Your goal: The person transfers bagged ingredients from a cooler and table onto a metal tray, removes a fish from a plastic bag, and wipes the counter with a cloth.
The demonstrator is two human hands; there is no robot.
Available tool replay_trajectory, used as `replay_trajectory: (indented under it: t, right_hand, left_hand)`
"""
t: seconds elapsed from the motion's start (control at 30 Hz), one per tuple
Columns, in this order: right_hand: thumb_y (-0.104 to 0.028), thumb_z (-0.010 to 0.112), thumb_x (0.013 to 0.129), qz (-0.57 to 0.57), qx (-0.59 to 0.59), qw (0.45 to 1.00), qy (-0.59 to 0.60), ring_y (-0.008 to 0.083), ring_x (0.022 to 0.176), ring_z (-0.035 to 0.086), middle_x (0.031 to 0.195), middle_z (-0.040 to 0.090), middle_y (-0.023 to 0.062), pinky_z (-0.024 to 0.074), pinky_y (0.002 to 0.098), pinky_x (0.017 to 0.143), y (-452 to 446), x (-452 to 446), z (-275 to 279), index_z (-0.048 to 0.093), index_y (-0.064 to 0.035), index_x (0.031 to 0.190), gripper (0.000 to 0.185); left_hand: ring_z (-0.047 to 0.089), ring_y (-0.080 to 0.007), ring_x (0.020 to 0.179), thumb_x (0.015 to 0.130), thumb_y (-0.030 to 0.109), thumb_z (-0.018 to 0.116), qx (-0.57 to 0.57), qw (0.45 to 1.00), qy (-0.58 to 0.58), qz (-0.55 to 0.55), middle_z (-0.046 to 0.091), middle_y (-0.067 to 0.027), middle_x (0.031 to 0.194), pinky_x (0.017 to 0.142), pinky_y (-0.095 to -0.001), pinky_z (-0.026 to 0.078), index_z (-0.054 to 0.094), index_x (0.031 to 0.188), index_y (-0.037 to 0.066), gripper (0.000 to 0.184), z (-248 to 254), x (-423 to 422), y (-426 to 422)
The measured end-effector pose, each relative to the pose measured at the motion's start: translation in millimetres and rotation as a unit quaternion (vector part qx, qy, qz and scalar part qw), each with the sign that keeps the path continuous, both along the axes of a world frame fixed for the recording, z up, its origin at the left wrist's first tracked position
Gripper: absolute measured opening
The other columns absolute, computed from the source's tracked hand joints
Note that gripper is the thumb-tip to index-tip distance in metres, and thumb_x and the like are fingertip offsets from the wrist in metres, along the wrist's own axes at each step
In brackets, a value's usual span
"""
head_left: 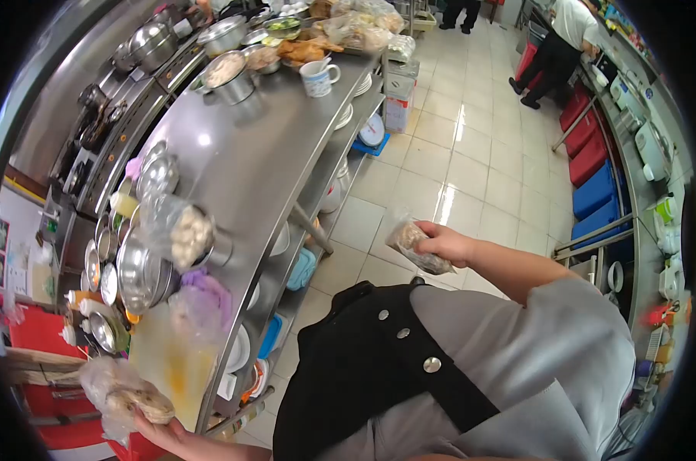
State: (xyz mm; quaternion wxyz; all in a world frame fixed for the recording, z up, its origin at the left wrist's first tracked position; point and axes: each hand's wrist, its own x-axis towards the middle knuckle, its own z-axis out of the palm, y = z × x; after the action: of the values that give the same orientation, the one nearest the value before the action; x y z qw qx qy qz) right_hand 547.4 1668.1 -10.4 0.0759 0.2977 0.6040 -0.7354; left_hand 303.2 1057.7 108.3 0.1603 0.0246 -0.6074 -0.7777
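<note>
My right hand (443, 244) is closed round a clear plastic bag of pale brownish food (409, 240), held over the tiled floor in front of my apron. At the lower left, my left hand (157, 432) grips another clear bag with flat, pale round pieces (142, 401), beside the near end of the steel table (248, 146). A bag of whitish chunks (192, 237) stands on the table by a metal container. Nearer to me lie a purple cloth or bag (208, 296) and a yellowish cutting board (163, 357).
Steel bowls (142, 273) line the table's left side. At its far end are a patterned mug (317, 79), pots and bagged food. A person in white (574, 31) works at the right counter, above red and blue bins (593, 201). Shelves under the table hold plates.
</note>
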Motion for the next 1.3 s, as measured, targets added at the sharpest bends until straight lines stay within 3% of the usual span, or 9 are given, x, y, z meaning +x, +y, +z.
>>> replay_trajectory:
  t: [0.17,0.23,0.37,0.43,0.67,1.07,1.13,1.2,1.3]
  right_hand:
    - [-0.011,0.06,0.078,-0.062,-0.084,0.994,0.034,0.0213,0.114,0.053,0.125,0.055,0.0101,0.0456,0.0345,0.094,95.9,54.5,-16.1,0.041,-0.003,0.141,0.067]
    - [-0.01,0.058,0.077,-0.097,-0.118,0.988,0.035,0.0215,0.112,0.054,0.123,0.056,0.0096,0.0462,0.0351,0.093,131.4,76.0,-24.2,0.042,-0.0033,0.14,0.065]
    - [-0.01,0.057,0.077,-0.136,-0.136,0.981,0.021,0.0223,0.111,0.055,0.122,0.056,0.0096,0.0466,0.0356,0.093,190.2,106.6,-24.7,0.042,-0.0034,0.139,0.064]
    - [-0.011,0.057,0.077,-0.16,-0.138,0.977,0.02,0.0228,0.111,0.055,0.122,0.056,0.0099,0.0467,0.0361,0.093,210.7,113.1,-25.5,0.042,-0.0035,0.139,0.064]
    - [-0.01,0.055,0.079,-0.23,-0.173,0.957,0.04,0.0244,0.105,0.058,0.119,0.057,0.0119,0.0506,0.0368,0.088,266.0,89.9,-39.6,0.041,-0.0029,0.139,0.062]
    - [-0.009,0.052,0.08,-0.38,-0.054,0.923,0.037,0.026,0.092,0.062,0.111,0.058,0.0134,0.0548,0.0389,0.076,383.1,22.3,19.4,0.041,-0.0048,0.139,0.06]
    - [-0.011,0.051,0.08,-0.372,-0.04,0.926,0.046,0.0255,0.09,0.062,0.109,0.058,0.013,0.055,0.0387,0.075,401.9,12.6,32.7,0.041,-0.0049,0.138,0.059]
    - [-0.014,0.05,0.082,-0.358,-0.038,0.93,0.068,0.0247,0.088,0.063,0.108,0.058,0.0122,0.0555,0.0384,0.075,419.2,1.6,36.4,0.04,-0.0055,0.138,0.057]
    - [-0.016,0.051,0.082,-0.359,-0.036,0.93,0.071,0.0247,0.085,0.064,0.105,0.059,0.0118,0.0557,0.0381,0.073,439.4,-12.9,29.7,0.041,-0.0059,0.136,0.056]
  left_hand:
    - [0.057,-0.0276,0.116,0.091,0.027,0.056,0.01,0.991,-0.014,-0.133,0.057,-0.0143,0.127,0.098,-0.0419,0.047,0.043,0.138,0.001,0.055,33.0,-9.9,174.0]
    - [0.06,-0.027,0.112,0.088,0.028,0.059,0.01,0.993,-0.082,-0.082,0.059,-0.0133,0.123,0.095,-0.0426,0.049,0.045,0.136,0.001,0.056,32.7,-8.3,258.3]
    - [0.062,-0.028,0.106,0.083,0.019,0.064,-0.039,0.968,-0.103,-0.227,0.06,-0.0141,0.12,0.087,-0.0416,0.054,0.046,0.133,0.0,0.057,-17.7,-13.1,372.4]
    - [0.06,-0.0256,0.111,0.079,0.009,0.068,-0.055,0.946,-0.126,-0.293,0.059,-0.0123,0.123,0.092,-0.0398,0.051,0.044,0.136,0.0,0.063,-25.1,4.0,436.3]
    - [0.061,-0.0249,0.107,0.076,0.005,0.068,-0.11,0.886,-0.168,-0.418,0.06,-0.0121,0.12,0.091,-0.0378,0.051,0.047,0.13,-0.001,0.059,-58.2,-12.2,573.1]
    - [0.064,-0.0197,0.094,0.075,0.007,0.073,-0.124,0.82,-0.064,-0.555,0.064,-0.0117,0.111,0.08,-0.035,0.053,0.046,0.131,-0.003,0.062,-6.7,-196.1,868.4]
    - [0.064,-0.0178,0.092,0.075,0.016,0.076,-0.194,0.749,-0.023,-0.634,0.065,-0.0106,0.11,0.078,-0.0332,0.053,0.05,0.128,-0.003,0.062,23.8,-241.3,928.7]
    - [0.064,-0.0167,0.092,0.073,0.026,0.078,-0.246,0.735,-0.019,-0.632,0.065,-0.0114,0.109,0.079,-0.0311,0.052,0.051,0.128,-0.003,0.068,29.4,-282.5,998.1]
    - [0.064,-0.0266,0.101,0.075,0.038,0.074,-0.509,0.666,0.11,-0.534,0.063,-0.0159,0.116,0.089,-0.035,0.05,0.049,0.134,0.002,0.074,55.8,-291.8,1063.6]
